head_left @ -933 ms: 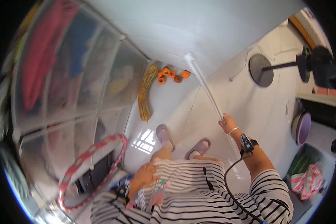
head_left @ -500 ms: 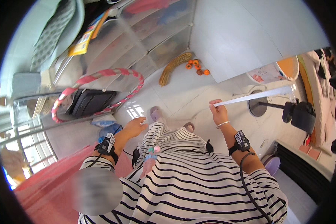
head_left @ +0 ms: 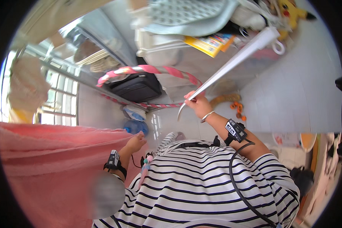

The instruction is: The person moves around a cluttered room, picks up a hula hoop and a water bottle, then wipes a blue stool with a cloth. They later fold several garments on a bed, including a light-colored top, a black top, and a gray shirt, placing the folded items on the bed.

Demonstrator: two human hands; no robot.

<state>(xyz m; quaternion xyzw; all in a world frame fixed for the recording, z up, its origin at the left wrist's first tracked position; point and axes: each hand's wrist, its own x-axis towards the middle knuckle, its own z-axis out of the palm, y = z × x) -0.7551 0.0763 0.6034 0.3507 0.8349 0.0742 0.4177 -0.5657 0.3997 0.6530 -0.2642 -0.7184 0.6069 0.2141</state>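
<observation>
My right hand is closed around a long white pole with a thin, bent metallic end just below the grip. The pole slants up and to the right, looking wider toward its far end, where a white ring shows. Part of a pink-and-silver hoop lies behind the pole and my right hand. My left hand is loosely bent with nothing visible in it. It is next to the edge of a pink cloth; whether it touches the cloth I cannot tell.
A black case stands within the hoop's outline, with a blue water jug below. Ahead are a shelf stand holding a grey dotted tray, a yellow packet and a yellow plush toy. Orange fruits lie on the floor.
My view has turned left. My right hand has swung toward the shelves with the pole, which now points up to the right. My left hand has come next to the pink cloth, its fingers less spread.
</observation>
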